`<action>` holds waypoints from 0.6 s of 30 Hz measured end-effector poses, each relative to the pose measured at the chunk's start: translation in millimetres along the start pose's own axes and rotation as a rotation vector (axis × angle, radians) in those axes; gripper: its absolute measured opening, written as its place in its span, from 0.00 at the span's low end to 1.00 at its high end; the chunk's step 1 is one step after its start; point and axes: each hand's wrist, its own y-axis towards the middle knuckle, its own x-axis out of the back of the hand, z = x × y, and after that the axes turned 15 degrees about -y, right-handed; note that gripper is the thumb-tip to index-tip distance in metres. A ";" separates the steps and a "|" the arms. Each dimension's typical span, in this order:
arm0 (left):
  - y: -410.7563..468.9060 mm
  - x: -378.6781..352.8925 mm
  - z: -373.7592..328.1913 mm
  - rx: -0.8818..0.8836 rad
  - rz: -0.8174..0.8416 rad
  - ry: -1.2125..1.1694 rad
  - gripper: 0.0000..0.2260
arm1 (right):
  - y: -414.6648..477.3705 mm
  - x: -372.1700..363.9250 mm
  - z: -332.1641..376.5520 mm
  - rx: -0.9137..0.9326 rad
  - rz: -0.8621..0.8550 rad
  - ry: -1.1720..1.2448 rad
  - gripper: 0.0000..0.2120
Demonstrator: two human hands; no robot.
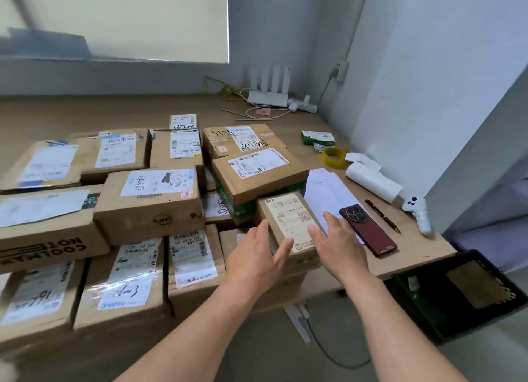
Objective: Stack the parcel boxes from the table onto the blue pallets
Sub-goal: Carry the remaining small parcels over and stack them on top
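Small parcel box (288, 221), tan with a white printed label on its top face, at the near right corner of the parcels on the table (414, 250). It rests on a larger brown carton (285, 281) and its far side lies just beside a green-taped box (257, 178).

Left hand (255, 257): at the left side of the small parcel box, fingers straight and together, thumb laid over the near left corner.

Right hand (341, 245): at the right side of the same box, fingers straight and spread, thumb over the label's near right part. The two hands are set wide, one on each flank of the box (whether they press it cannot be told).

Other parcel boxes (148, 207): brown cartons with shipping labels, covering the left and middle of the table in uneven layers.

To the right of the small parcel box, on bare tabletop: white sheets of paper (325, 187); a dark red phone (368, 230), camera side up, partly on the sheets; a black pen (383, 216); a white controller (418, 213).

Farther right: a white paper roll (371, 181), a yellow tape roll (333, 156) and a small green box (317, 137).

Far corner: a white router (268, 95) with upright antennas, among loose cables.

Near right, on the floor below the table edge: a black crate (423, 304) with a cardboard piece inside.
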 end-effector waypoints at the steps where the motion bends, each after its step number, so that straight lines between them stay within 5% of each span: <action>1: -1.3 -4.9 -2.8 0.015 -0.012 -0.027 0.29 | 3.1 -2.9 -4.2 0.014 0.033 0.034 0.26; 8: -9.2 -27.6 -10.6 0.183 -0.088 -0.194 0.27 | 9.3 -15.5 -28.1 0.116 0.219 0.477 0.17; 18: -35.1 -39.5 -18.9 0.169 -0.146 -0.553 0.27 | 3.3 -20.9 -49.9 0.250 0.359 0.728 0.26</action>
